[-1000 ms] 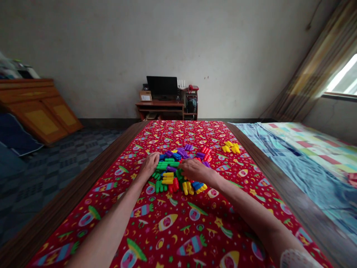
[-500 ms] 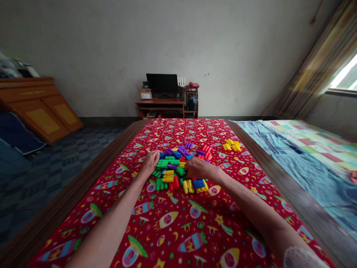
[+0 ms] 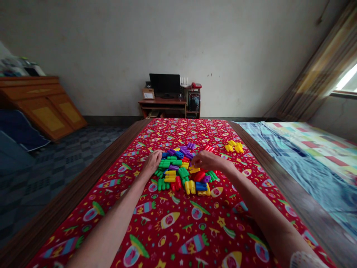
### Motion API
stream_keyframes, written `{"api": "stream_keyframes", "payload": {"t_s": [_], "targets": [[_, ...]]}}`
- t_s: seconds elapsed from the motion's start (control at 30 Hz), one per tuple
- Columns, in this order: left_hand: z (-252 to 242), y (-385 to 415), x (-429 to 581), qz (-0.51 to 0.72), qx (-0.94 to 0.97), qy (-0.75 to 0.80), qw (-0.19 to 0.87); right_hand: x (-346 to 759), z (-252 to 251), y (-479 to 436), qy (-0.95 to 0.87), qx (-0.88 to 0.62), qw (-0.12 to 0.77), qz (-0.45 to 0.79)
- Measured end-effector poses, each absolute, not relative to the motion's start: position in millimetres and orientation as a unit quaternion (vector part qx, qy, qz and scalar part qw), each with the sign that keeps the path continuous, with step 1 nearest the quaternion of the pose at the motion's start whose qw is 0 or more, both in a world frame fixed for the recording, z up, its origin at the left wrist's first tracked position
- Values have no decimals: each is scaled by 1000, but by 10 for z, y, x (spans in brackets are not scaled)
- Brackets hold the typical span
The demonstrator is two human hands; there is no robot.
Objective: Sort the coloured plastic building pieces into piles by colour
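Note:
A loose pile of ribbed plastic building blocks lies on the red patterned cloth (image 3: pixel 170 219). My left hand (image 3: pixel 152 162) is at the pile's left edge, its fingers curled together against green blocks (image 3: pixel 169 162) and a blue one. Whatever those fingers hold, if anything, is hidden. Over the right side of the pile, my right hand (image 3: pixel 210 160) points left with bent fingers closed together just above a yellow block (image 3: pixel 194 169). I cannot make out what is in them. Purple blocks (image 3: pixel 186 152) lie between the hands, and red blocks (image 3: pixel 199 176) sit below the right one.
A separate cluster of yellow blocks (image 3: pixel 234 146) lies at the right. A blue block (image 3: pixel 201 186) rests on yellow ones at the pile's near edge. Beyond the table stands a desk with a monitor (image 3: pixel 164 85); a bed (image 3: pixel 295 156) is on the right.
My right hand has shifted slightly right, and yellow, red, purple and green blocks beneath it now show. My left hand stays by the pile. The whole view has swung a little left.

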State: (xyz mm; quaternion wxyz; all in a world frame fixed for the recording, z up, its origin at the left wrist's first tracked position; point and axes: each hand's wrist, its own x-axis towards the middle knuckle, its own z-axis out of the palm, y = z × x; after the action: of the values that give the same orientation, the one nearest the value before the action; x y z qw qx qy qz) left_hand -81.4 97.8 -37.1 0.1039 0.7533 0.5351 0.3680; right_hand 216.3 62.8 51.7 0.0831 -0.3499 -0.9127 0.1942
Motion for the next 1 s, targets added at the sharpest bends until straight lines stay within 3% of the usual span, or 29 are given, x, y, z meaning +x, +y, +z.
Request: {"api": "stream_keyframes", "payload": {"t_s": [0.1, 0.23, 0.37, 0.5, 0.63, 0.83, 1.0], "targets": [[-390, 977, -791, 377, 744, 540, 111, 2404, 593, 806, -872, -414, 181, 186], [-294, 986, -813, 382, 709, 572, 153, 2958, 512, 1044, -735, -600, 313, 30], [166, 907, -888, 316, 743, 555, 203, 3452, 298, 1129, -593, -745, 303, -41], [647, 592, -768, 200, 798, 550, 144, 3601, 138, 1108, -549, -795, 255, -41], [530, 213, -451, 96, 830, 539, 106, 3548, 165, 1075, -558, -790, 248, -52], [58, 122, -230, 115, 855, 502, 55, 3163, 412, 1046, -666, -686, 286, -67], [256, 386, -202, 199, 816, 530, 115, 2451, 518, 794, -837, -448, 298, 99]]}}
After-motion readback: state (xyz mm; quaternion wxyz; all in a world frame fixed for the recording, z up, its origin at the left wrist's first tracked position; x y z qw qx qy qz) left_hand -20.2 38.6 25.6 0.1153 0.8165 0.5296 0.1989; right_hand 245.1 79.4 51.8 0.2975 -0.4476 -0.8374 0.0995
